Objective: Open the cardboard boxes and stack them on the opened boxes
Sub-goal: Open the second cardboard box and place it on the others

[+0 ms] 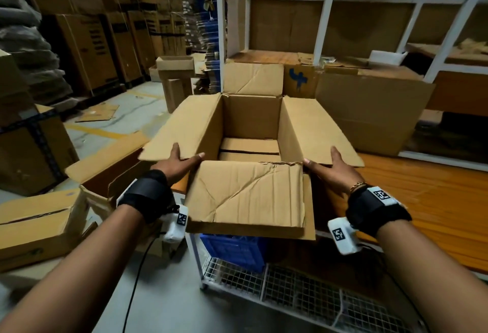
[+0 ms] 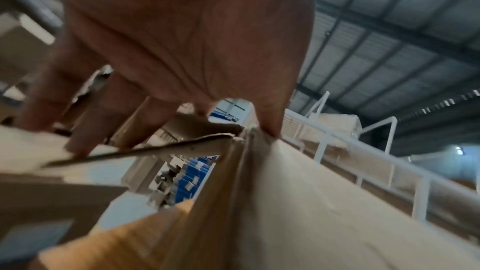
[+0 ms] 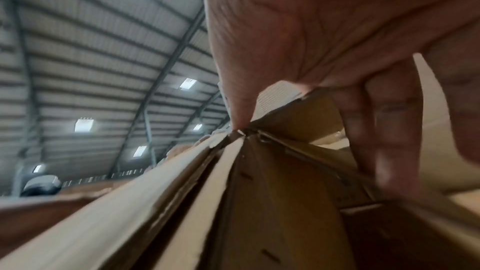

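Observation:
An open cardboard box (image 1: 250, 121) stands in front of me, all its top flaps spread outward and its creased near flap (image 1: 245, 195) hanging toward me. It sits over another cardboard flap (image 1: 309, 224) that shows just beneath. My left hand (image 1: 182, 159) is at the box's near left corner, with straight fingers (image 2: 85, 126) on the left flap (image 1: 184, 126) and the thumb at the corner. My right hand (image 1: 324, 166) mirrors it at the near right corner, its fingers (image 3: 384, 130) lying along the right flap (image 1: 317, 132). Nothing is inside the box.
A blue crate (image 1: 232, 250) and a wire shelf (image 1: 303, 295) lie under the box. White racking (image 1: 327, 15) with flattened cardboard stands behind it. More open and closed boxes (image 1: 34, 224) sit to my left, and tall carton stacks (image 1: 87, 42) line the far left.

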A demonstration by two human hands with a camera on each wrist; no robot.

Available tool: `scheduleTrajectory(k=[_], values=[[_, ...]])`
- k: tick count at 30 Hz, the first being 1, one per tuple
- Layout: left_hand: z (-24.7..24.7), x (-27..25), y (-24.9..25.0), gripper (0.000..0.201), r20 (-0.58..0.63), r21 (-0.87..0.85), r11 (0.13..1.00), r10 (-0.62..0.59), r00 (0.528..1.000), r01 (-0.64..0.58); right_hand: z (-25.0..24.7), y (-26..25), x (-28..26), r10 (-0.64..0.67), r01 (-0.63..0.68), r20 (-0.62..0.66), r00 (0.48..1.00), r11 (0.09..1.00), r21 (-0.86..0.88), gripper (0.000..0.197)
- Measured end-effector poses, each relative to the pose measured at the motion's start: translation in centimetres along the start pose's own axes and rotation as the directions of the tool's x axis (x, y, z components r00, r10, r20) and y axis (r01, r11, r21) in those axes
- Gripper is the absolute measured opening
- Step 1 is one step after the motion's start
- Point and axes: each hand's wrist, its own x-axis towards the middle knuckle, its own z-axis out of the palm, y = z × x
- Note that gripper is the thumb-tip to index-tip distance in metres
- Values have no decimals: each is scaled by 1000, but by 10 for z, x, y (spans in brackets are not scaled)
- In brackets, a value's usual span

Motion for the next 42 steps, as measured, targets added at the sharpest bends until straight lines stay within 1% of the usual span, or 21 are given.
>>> scheduleTrajectory(k=[1, 2, 4, 6, 7, 8, 9, 10, 11, 12, 13, 15, 16, 18, 22, 28, 30, 32, 36, 39, 42], values=[[-1, -3, 0, 113, 41, 100, 995, -29, 999, 25, -1, 2, 0, 2, 1, 35, 999, 995, -96, 116], [-3, -5, 1, 113, 43, 230, 973, -34, 998, 23, -4, 0, -3, 4, 9, 75, 997, 984, -178, 113], [-8, -5, 9, 113, -45, 501, 865, -15, 999, 35, -9, -6, -1, 14, 27, 114, 993, 938, -347, 109], [-12, -6, 21, 107, -131, 680, 731, 38, 991, 62, -15, -15, 5, -21, 48, 58, 998, 854, -518, 103], [-13, -9, 27, 103, -157, 727, 683, 64, 986, 71, -17, -21, 9, -57, 55, 14, 998, 813, -580, 99], [-14, -11, 33, 98, -173, 749, 659, 94, 980, 69, -19, -28, 9, -95, 54, -30, 995, 769, -636, 94], [-13, -12, 36, 94, -173, 754, 655, 138, 975, 42, -20, -33, 8, -154, 62, -70, 986, 717, -694, 86], [-10, -13, 38, 93, -158, 740, 673, 185, 970, -8, -19, -37, 7, -240, 101, -90, 967, 680, -727, 79], [-4, -12, 39, 93, -117, 715, 696, 219, 969, -71, -16, -39, 7, -325, 173, -77, 943, 674, -719, 79], [3, -13, 38, 94, -63, 682, 719, 243, 968, -136, -12, -40, 6, -382, 262, -33, 924, 693, -672, 82], [12, -13, 37, 96, -3, 647, 739, 246, 969, -186, -7, -40, 6, -399, 347, 45, 916, 729, -590, 87], [28, -13, 31, 102, 71, 599, 766, 241, 968, -235, 9, -35, 9, -346, 417, 233, 909, 776, -473, 100], [33, -13, 27, 106, 75, 578, 776, 257, 963, -252, 16, -31, 10, -307, 413, 287, 908, 775, -479, 105], [37, -11, 21, 111, 67, 557, 780, 300, 952, -285, 28, -27, 11, -289, 407, 301, 909, 769, -492, 110], [34, -4, 17, 112, 76, 559, 762, 345, 935, -327, 33, -26, 7, -283, 379, 260, 923, 784, -491, 107], [17, 19, 10, 107, 137, 564, 744, 345, 929, -360, 56, -40, -13, -266, 315, 170, 949, 789, -527, 108], [12, 25, 11, 109, 173, 570, 731, 339, 925, -375, 58, -44, -15, -250, 295, 155, 956, 800, -522, 106], [14, 25, 12, 112, 172, 568, 728, 351, 920, -384, 56, -45, -11, -243, 291, 159, 957, 809, -511, 105], [29, 12, 21, 108, 100, 543, 759, 368, 924, -361, 43, -39, 6, -240, 290, 162, 957, 800, -525, 109], [33, 9, 31, 112, 98, 533, 781, 324, 941, -325, 37, -38, 16, -241, 296, 172, 955, 794, -531, 112], [31, 11, 36, 108, 114, 546, 777, 300, 947, -312, 37, -38, 17, -250, 299, 165, 954, 805, -513, 115]])
